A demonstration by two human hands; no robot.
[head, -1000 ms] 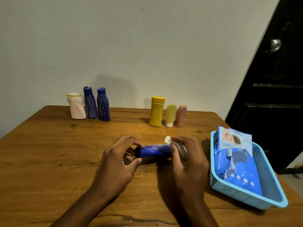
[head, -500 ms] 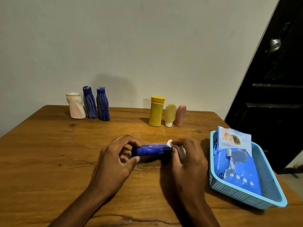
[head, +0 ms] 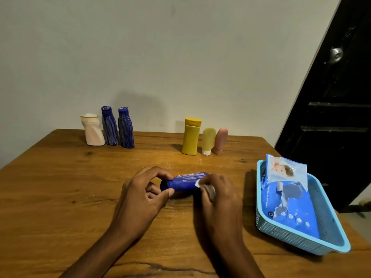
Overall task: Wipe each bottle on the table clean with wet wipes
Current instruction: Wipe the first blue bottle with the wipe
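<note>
Blue bottle (head: 184,182) on its side, white streaks, wipe (head: 207,189) pressed against it

Both my forearms reach in from near edge, converging mid-scene. My left hand (head: 140,194) curled, thumb and forefinger pinching. My right hand (head: 217,194) knuckles up, fingers curled in a grip.

Setting: a room in a home. Evidence: worn wooden desk (head: 60,187) against a plain painted wall (head: 160,57), and a dark panelled door (head: 337,121) with a round metal knob (head: 336,54) at the right of frame. Toiletry bottles (head: 191,136) at the desk's far edge and a pack of baby wipes (head: 289,199) at lower right point to domestic use.
</note>
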